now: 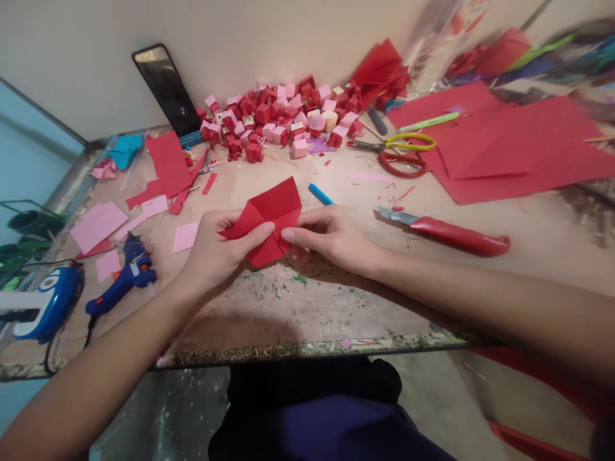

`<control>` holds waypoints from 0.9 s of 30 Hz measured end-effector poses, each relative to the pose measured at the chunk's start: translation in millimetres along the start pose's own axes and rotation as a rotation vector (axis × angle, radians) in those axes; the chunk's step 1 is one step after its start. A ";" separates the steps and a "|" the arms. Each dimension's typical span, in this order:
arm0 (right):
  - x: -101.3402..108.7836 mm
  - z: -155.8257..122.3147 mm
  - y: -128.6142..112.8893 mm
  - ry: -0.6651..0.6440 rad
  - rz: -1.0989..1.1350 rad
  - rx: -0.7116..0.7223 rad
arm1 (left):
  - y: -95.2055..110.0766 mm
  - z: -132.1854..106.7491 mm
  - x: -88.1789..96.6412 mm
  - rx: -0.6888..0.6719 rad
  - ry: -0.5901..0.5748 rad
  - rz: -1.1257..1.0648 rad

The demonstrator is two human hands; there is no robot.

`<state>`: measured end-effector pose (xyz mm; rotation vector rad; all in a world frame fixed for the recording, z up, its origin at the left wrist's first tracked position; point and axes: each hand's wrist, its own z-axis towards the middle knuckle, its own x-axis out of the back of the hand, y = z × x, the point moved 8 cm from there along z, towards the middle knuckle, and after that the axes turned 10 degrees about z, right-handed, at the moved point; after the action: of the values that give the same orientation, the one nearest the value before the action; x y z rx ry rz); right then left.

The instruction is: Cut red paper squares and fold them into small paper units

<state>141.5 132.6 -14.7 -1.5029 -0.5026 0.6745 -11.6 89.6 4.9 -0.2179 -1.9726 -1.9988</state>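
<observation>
A folded piece of red paper [275, 208] is held above the front middle of the table between both hands. My left hand [225, 240] grips its left side, thumb pressed on the near face. On the right side, my right hand [331, 237] pinches the same paper, its thumb close to the left one. Creases run across the paper, and its top flaps stand up. The fingers behind it are partly hidden. A blue pen-like stick [320, 194] lies just beyond my right hand. Right of that hand rests a red-handled knife [456, 235].
Small red and pink paper cubes [278, 115] are heaped against the wall, beside a leaning phone [168, 89]. Scissors [408, 142] and red sheets [519, 141] lie at right. A blue glue gun [129, 269] and pink paper pieces [98, 225] are at left.
</observation>
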 end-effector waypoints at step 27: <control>16.5 -0.6 3.8 0.196 0.097 -0.017 | -12.4 7.7 1.9 0.102 -0.012 -0.133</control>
<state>153.5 143.1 -20.3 -1.5981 -0.2881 0.5906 -18.4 96.9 -5.9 -0.0763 -2.1409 -1.9720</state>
